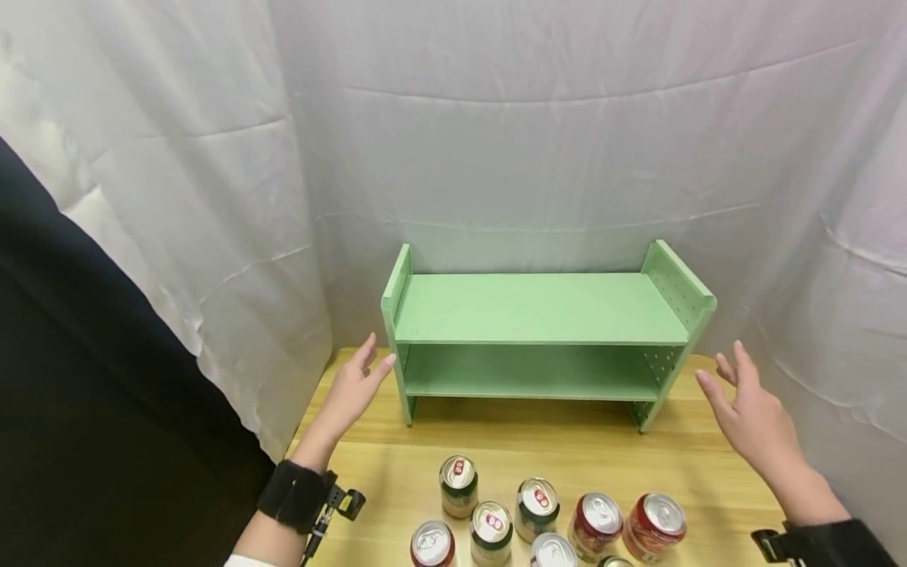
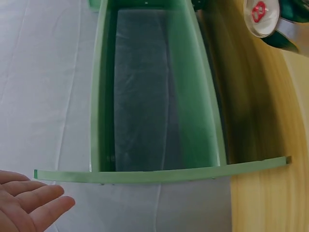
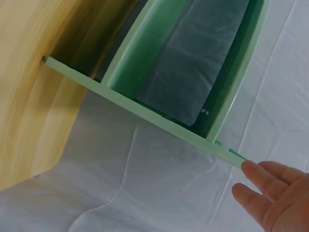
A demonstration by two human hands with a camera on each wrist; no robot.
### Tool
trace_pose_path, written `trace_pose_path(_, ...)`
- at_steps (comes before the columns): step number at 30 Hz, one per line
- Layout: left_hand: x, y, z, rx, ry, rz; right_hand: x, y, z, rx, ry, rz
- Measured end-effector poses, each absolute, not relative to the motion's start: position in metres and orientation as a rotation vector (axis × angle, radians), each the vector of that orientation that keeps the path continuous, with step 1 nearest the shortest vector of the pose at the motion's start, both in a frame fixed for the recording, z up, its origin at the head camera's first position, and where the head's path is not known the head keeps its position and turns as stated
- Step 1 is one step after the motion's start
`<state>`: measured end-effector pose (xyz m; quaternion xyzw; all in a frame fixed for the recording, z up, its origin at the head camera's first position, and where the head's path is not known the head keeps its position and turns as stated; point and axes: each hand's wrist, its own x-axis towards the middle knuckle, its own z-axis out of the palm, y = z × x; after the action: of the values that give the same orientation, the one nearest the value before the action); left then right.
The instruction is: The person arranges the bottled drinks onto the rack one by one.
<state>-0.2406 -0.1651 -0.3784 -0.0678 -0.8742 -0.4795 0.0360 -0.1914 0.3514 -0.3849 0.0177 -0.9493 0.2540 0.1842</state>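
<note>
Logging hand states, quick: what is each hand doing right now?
Left hand: open, fingers straight, beside the left end of the green shelf, holding nothing.
Right hand: open, fingers spread, near the shelf's right end, holding nothing.

Even, soft light, faint shadow under my shelf (image 1: 538,315). Head view sharp, edges bowed. Wrist views blurred on the table (image 2: 270,193).

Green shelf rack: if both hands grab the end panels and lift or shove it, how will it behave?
The green shelf rack looks like rigid board panels, so it should stay stiff rather than flex. Both tiers are empty, so it is probably light for its size. It stands on narrow end panels on smooth wooden table, so a push likely slides it, though a high push might tip it.
</note>
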Motion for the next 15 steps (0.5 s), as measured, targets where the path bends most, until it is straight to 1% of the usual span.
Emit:
trace_pose_path(6, -0.257, -0.166, -0.368, -0.181, -2.699, -1.592, -0.203, 0.353, -0.373, 0.021, -2.681, 0.763)
trace_pose_path(11, -0.265, -0.172, -0.367, -0.126, -2.7, -1.652, -0.209, 0.349, -0.373, 0.008, -2.713, 0.75)
trace_pose_path(15, -0.274, -0.173, -0.361, -0.146, -2.697, -1.657, -0.215, 0.348, -0.372, -0.011, -2.73, 0.723)
